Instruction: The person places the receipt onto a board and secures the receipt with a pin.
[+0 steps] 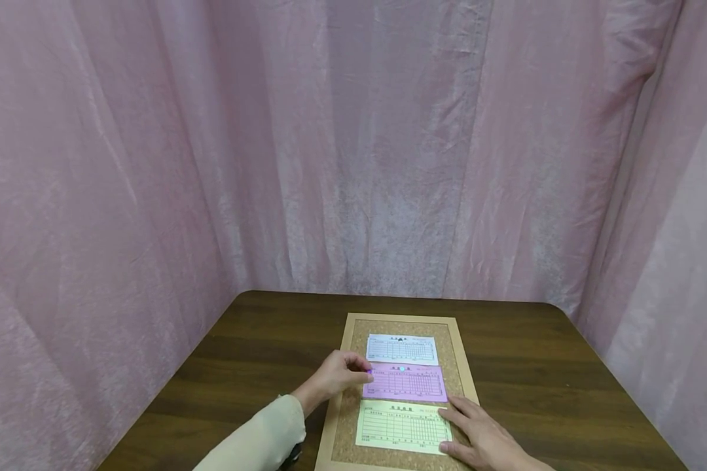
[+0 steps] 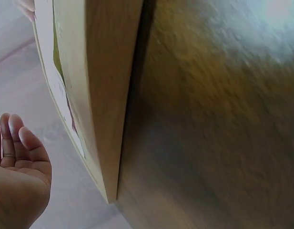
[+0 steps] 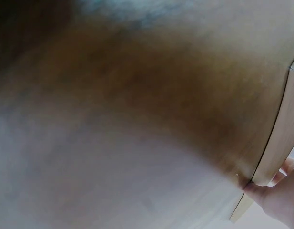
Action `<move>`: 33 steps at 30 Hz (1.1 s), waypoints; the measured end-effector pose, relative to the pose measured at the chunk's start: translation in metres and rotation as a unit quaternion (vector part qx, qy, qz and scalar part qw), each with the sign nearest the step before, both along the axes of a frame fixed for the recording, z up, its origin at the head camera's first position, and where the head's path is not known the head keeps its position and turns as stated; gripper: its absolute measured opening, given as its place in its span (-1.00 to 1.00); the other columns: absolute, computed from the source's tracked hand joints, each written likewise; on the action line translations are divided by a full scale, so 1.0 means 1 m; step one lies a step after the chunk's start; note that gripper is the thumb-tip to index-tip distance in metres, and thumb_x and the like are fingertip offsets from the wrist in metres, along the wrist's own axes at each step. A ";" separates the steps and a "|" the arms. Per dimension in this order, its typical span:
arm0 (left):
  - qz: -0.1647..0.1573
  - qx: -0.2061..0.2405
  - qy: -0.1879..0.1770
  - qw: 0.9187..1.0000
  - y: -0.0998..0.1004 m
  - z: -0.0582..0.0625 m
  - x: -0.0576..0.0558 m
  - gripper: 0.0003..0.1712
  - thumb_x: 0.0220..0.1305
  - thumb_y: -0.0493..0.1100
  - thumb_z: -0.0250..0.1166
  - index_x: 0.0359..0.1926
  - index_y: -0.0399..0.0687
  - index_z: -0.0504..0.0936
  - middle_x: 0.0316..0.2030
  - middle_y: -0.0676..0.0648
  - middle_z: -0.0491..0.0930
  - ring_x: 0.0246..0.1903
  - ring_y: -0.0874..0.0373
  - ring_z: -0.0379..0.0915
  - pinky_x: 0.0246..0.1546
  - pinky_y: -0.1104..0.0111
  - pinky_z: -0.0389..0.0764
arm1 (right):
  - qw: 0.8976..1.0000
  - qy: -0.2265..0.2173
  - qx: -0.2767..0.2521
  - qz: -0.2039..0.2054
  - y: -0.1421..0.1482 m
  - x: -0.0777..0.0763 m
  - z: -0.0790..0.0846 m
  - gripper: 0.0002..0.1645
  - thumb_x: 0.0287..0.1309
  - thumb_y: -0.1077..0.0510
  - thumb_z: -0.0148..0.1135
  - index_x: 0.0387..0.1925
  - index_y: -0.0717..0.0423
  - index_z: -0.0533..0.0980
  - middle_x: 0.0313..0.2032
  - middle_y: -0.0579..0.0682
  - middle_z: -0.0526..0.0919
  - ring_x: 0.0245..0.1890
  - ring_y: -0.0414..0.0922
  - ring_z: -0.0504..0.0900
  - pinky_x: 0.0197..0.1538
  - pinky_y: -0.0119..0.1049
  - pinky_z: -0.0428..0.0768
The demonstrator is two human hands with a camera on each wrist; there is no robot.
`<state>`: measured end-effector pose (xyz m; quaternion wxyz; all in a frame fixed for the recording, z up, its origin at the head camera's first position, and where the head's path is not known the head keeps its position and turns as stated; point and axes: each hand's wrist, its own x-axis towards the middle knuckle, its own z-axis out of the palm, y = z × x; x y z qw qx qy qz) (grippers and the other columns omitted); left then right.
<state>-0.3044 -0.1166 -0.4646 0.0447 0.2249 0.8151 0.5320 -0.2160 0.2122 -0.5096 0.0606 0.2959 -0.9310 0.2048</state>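
A cork board [image 1: 344,432] with a pale wood frame lies on the table and bears three printed form slips in a column. Farthest is a white slip [image 1: 389,350] with a black pin [image 1: 400,339] at its top. Below it, the purple slip [image 1: 409,386] has a light blue pin [image 1: 402,369] near its upper edge. My left hand [image 1: 338,378] pinches a small purple push pin [image 1: 369,371] at the purple slip's upper left corner. Fingers spread, my right hand [image 1: 480,432] rests at the right edge of the yellow-green slip [image 1: 400,428], over the frame.
The dark wooden table [image 1: 253,353] extends to both sides of the board. Pink curtains [image 1: 353,163] hang behind it and along the sides. In the left wrist view, the board's frame edge [image 2: 106,95] stands out against the tabletop.
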 end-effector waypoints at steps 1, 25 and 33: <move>-0.002 -0.002 -0.003 1.000 0.001 -0.004 -0.003 -0.86 0.13 -0.33 0.44 -0.28 -0.32 0.69 -0.40 0.04 0.60 -0.38 0.23 0.43 -0.40 0.46 0.45 | 1.000 0.001 0.000 0.000 0.000 0.000 0.000 -0.19 0.21 -0.39 0.19 0.24 0.09 0.52 0.31 0.20 0.38 0.28 0.22 0.37 0.03 0.14 0.52; -0.049 -0.006 -0.051 0.997 0.035 -0.011 0.004 -0.91 0.11 -0.33 0.48 -0.35 -0.19 0.71 -0.46 0.06 0.59 -0.48 0.27 0.38 -0.49 0.49 0.39 | 1.000 0.020 -0.002 0.002 -0.001 0.000 -0.002 -0.21 0.23 -0.39 0.17 0.22 0.11 0.53 0.29 0.21 0.41 0.28 0.21 0.38 0.06 0.13 0.51; -0.057 -0.012 -0.065 0.996 0.040 -0.011 0.004 -0.89 0.12 -0.34 0.47 -0.31 -0.22 0.71 -0.45 0.05 0.59 -0.47 0.26 0.38 -0.47 0.49 0.39 | 1.000 -0.012 0.001 0.000 0.000 -0.001 -0.001 -0.19 0.23 -0.40 0.17 0.25 0.11 0.51 0.32 0.21 0.37 0.30 0.23 0.34 0.05 0.16 0.50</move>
